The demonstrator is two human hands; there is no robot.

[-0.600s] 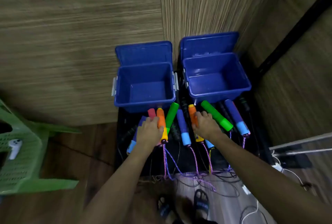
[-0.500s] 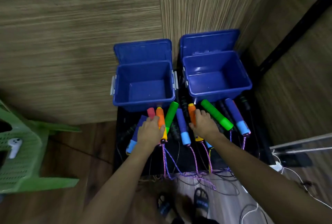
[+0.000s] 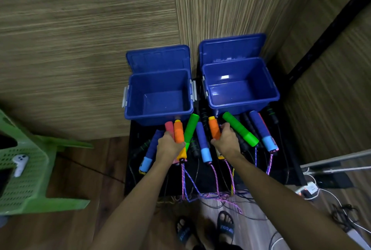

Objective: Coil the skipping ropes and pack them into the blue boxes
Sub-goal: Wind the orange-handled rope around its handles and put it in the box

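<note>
Two blue boxes stand side by side at the far edge of a black desk (image 3: 140, 179), lids tipped back against the wood-grain wall: left box (image 3: 158, 97), right box (image 3: 240, 85). Both interiors show bare blue floor.

Skipping-rope handles lie in a row just in front of the boxes, cords trailing toward the person and off the near edge of the desk.

Left hand (image 3: 168, 146): fingers curled round the left orange handle (image 3: 178, 132), which points up toward the left box; its yellow-orange end sticks out below the hand. A pink handle (image 3: 169, 126) sits touching it on the left, under the same hand; whether the fingers also hold it, cannot tell. A green handle (image 3: 190, 127) lies just beside the orange on the right, tilted. A blue handle with light-blue end (image 3: 150, 150) lies left of the hand.

Right hand (image 3: 226, 142): fingers wrapped round the right orange handle (image 3: 213, 129), top end clear of the fist and pointing toward the right box. Second green handle (image 3: 240, 131) lies just right of the knuckles, slanted. Another blue handle (image 3: 202, 141) lies between the two hands; a third (image 3: 262, 131) lies further right.

Braided pink-purple cords (image 3: 215, 177) run from the handles and tangle at the desk's near edge, uncoiled.

Off to the left: green plastic chair (image 3: 30, 189) carrying a white controller (image 3: 20, 164). Sandalled feet (image 3: 205, 228) on the floor below.
</note>
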